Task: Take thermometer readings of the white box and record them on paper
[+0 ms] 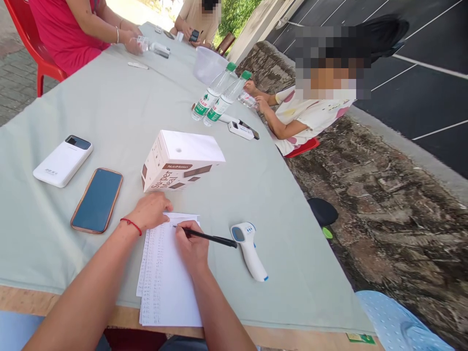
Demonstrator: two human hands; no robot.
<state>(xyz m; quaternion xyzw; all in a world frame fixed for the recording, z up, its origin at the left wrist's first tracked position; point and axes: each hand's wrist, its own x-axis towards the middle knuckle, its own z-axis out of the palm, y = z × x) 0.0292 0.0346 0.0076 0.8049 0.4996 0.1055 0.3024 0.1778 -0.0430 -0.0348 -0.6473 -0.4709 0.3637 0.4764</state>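
Observation:
My right hand grips a black pen, its tip on the upper part of a white paper sheet. The sheet lies on others in a slightly fanned stack, with columns of small handwriting down its left side. Flat at the top edge of the papers rests my left hand, a red cord at its wrist; it holds nothing, and its fingers lie outstretched near the foot of a white box with brown print. To the right of the pen lies a white infrared thermometer.
Left of the box lie a smartphone and a white power bank. Two water bottles, a plastic basin and a white device are farther up the cloth-covered table. Several people sit around it, handling small items.

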